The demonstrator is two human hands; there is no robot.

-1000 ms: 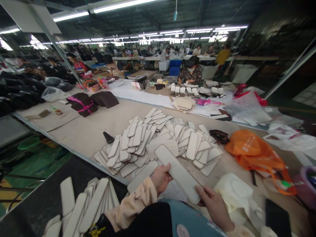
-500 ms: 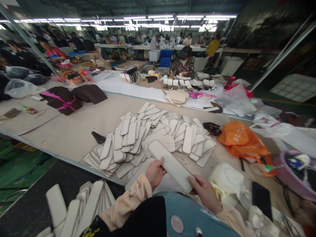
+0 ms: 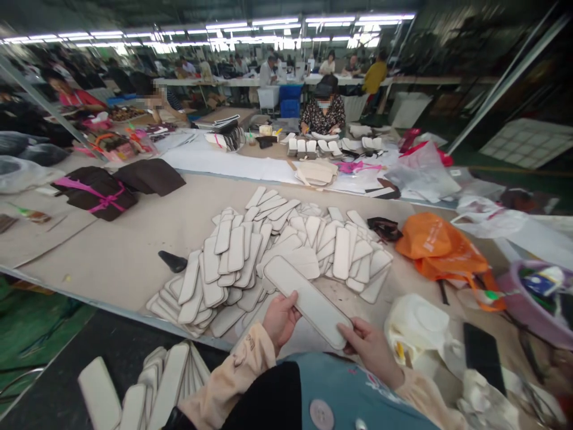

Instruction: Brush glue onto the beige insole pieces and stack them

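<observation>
Both hands hold one long cream padded piece (image 3: 307,300) with rounded ends, tilted over the near edge of the worktable (image 3: 134,251). My left hand (image 3: 280,316) grips its left long edge, thumb on top. My right hand (image 3: 364,343) pinches its lower right end. Just beyond lies a big heap of the same cream pieces (image 3: 264,251), fanned out on the table. A second batch of cream pieces (image 3: 152,382) lies below the table edge at my lower left.
An orange bag (image 3: 436,248), a white plastic lump (image 3: 414,325), a black phone (image 3: 483,355) and a purple tub (image 3: 532,298) sit to the right. Dark brown bundles (image 3: 96,191) lie far left. A small black tool (image 3: 172,261) rests by the heap. Other people work at tables behind.
The view has swung slightly left and down across the frames. Both hands keep the same grip on the piece, which stays over the table edge.
</observation>
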